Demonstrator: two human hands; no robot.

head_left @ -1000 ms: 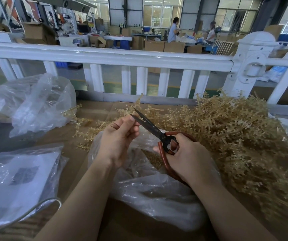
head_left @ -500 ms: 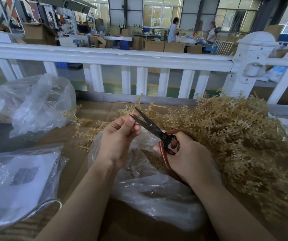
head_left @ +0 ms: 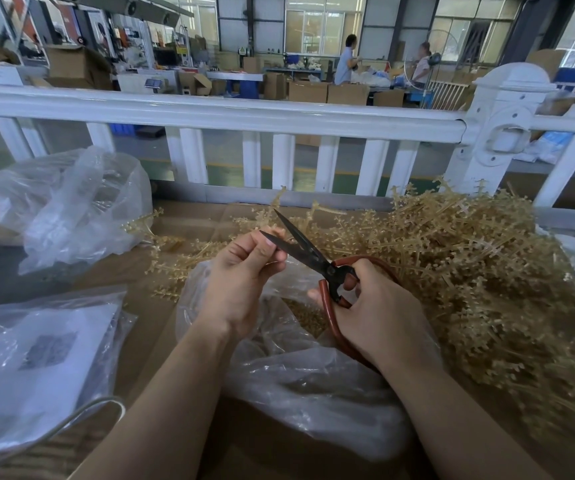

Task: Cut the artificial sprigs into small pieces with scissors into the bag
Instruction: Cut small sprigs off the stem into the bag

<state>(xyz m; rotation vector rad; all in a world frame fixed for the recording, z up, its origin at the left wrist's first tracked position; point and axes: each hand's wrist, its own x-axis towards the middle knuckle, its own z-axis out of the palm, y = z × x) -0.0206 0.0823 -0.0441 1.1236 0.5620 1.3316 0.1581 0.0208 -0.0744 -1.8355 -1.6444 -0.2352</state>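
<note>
My right hand (head_left: 372, 313) grips the red-brown handles of black-bladed scissors (head_left: 300, 247), whose blades stand open and point up-left. My left hand (head_left: 244, 271) has its fingers curled and pinched together right at the lower blade's tip; whatever it pinches is too small to make out. Both hands hover over an open clear plastic bag (head_left: 300, 382) with small tan cut pieces (head_left: 305, 313) inside. A big heap of tan artificial sprigs (head_left: 469, 271) lies to the right and behind the hands.
A crumpled clear bag (head_left: 71, 209) sits at the far left, and a flat bag holding white paper (head_left: 36, 365) lies at the near left. A white railing (head_left: 244, 112) runs along the table's far edge. Cardboard (head_left: 189, 220) covers the tabletop. Two people work far behind.
The scissor blades have opened wider. My left hand has barely shifted and stays at the blade tips.
</note>
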